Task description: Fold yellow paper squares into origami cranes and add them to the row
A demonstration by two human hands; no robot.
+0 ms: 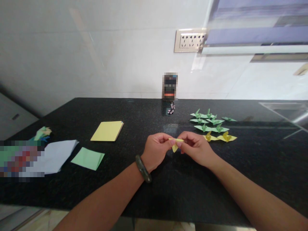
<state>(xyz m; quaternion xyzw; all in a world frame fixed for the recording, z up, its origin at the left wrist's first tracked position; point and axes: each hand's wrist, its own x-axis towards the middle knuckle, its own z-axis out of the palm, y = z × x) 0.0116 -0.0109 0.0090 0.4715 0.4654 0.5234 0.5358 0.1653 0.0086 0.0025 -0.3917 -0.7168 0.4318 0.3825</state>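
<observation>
A small piece of folded yellow paper (175,147) is pinched above the black counter, its point facing down toward me. My left hand (156,149), with a dark bangle (143,169) on the wrist, grips its left side between thumb and finger. On the other side, my right hand (196,148) pinches the paper the same way. Just beyond the right hand stand yellow paper cranes (226,137), with several green paper cranes (204,128) in rows behind them. The fingers cover parts of the folded paper.
A stack of yellow paper (107,131) and folded green paper (88,158) lie on the left. White sheets (60,155) sit farther left. A phone (169,86) with a beaded strap (171,108) leans on the wall below a socket panel (190,40). A sink edge (276,112) shows right.
</observation>
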